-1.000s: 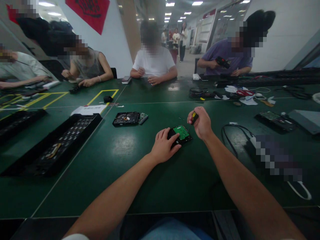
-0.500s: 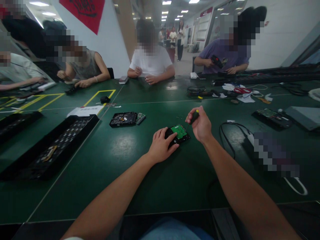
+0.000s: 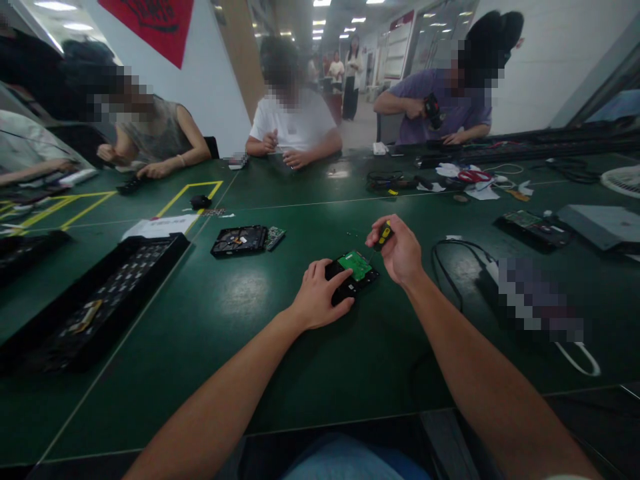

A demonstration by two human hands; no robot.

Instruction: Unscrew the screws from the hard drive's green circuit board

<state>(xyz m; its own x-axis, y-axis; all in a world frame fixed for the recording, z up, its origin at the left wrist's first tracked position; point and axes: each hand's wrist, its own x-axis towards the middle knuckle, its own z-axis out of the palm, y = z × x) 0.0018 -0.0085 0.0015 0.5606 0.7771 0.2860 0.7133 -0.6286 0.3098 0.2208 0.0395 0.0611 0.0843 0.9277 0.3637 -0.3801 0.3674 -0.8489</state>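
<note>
A black drive-like unit [image 3: 369, 278] with a green circuit board [image 3: 356, 265] on it lies on the green table. My left hand [image 3: 320, 297] rests on its left part, fingers spread over the casing and the board's edge. To the right, my right hand [image 3: 403, 253] grips a yellow and black screwdriver [image 3: 384, 235]. Its thin shaft slants down toward the board's right corner; whether the tip touches is too small to tell. A few tiny specks lie behind the unit.
Left of my hands sit another black unit [image 3: 239, 241], a small circuit board [image 3: 275, 237] and a long black tray [image 3: 100, 300]. At right are a cable [image 3: 440, 257], a power strip [image 3: 493, 270] and a grey box [image 3: 600, 225]. Several people work across the table.
The screwdriver has turned in my right hand, showing more of its yellow side. My left hand stays on the unit. The whole view has shifted slightly.
</note>
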